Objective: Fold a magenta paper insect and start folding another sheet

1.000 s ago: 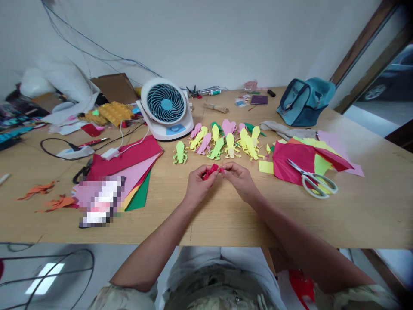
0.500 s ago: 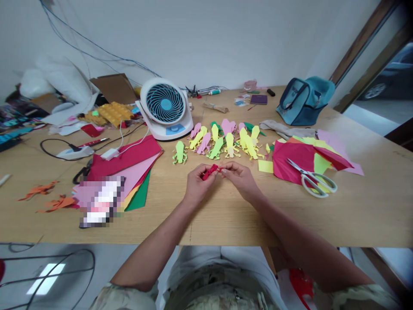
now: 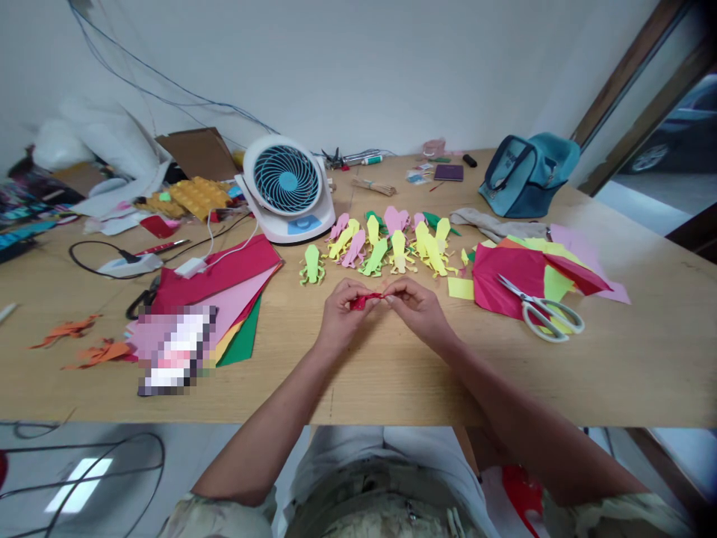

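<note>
Both forearms reach in over the near edge of the desk (image 3: 392, 377), and the hands meet just above its middle. The left hand (image 3: 340, 317) and the right hand (image 3: 420, 310) are each pinched shut on one end of a small red paper piece (image 3: 367, 300). It is stretched between the fingertips and lifted slightly off the wood, probably so the fingers can get at its folds from both sides.

Just beyond the hands lies a row of folded paper insects (image 3: 392, 246) in yellow, pink and green. They sit close together, with one green insect (image 3: 312, 265) a little apart to the left, and look like finished pieces set out of the way.

The supplies lie to either side within easy reach. A fanned stack of coloured sheets (image 3: 235, 280) is on the left, with orange paper figures (image 3: 84, 340) further out. On the right is a heap of cut scraps (image 3: 515, 265) with scissors (image 3: 541, 310) resting on top.

Further back, a small fan (image 3: 287, 183) faces the person, and a blue bag (image 3: 526, 175) stands near the far right corner
</note>
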The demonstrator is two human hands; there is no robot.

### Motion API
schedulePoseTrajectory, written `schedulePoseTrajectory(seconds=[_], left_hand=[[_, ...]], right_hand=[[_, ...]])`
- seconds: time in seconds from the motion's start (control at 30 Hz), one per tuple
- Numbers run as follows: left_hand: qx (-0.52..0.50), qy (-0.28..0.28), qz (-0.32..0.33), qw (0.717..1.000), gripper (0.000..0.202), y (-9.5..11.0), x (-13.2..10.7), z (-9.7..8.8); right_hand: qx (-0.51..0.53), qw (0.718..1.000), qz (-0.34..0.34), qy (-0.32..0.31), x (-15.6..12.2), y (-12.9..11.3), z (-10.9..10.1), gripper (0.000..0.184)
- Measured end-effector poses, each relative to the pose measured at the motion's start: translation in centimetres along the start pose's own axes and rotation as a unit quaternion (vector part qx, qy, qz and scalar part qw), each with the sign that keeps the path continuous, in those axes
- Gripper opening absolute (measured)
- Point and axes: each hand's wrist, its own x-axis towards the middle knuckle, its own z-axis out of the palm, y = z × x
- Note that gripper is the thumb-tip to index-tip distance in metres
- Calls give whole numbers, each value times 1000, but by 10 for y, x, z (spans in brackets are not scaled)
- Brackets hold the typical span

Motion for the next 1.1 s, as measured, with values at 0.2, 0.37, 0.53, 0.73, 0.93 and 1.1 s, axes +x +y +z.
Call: schedulePoseTrajectory(seconds=[0.2, 0.37, 0.53, 0.73, 0.93, 1.1], left_hand=[[104, -5, 107, 989, 13, -5, 3, -7], [122, -5, 154, 980, 16, -15, 2, -11], [187, -5, 206, 961, 12, -19, 4, -16], [197, -31, 208, 958, 13, -15, 4, -19], [41, 5, 54, 998, 20, -3, 3, -9], [-79, 24, -100, 992, 27, 2, 1, 2]], right_hand=[[-112, 987, -116, -18, 0, -9, -11, 5], [-143, 981, -124, -40, 1, -11, -16, 7], [-130, 978, -144, -76, 4, -12, -19, 11], [-116, 983, -128, -60, 4, -9, -20, 8], [-32, 999, -19, -3, 4, 0, -15, 17], [59, 990, 107, -68, 1, 5, -3, 23]])
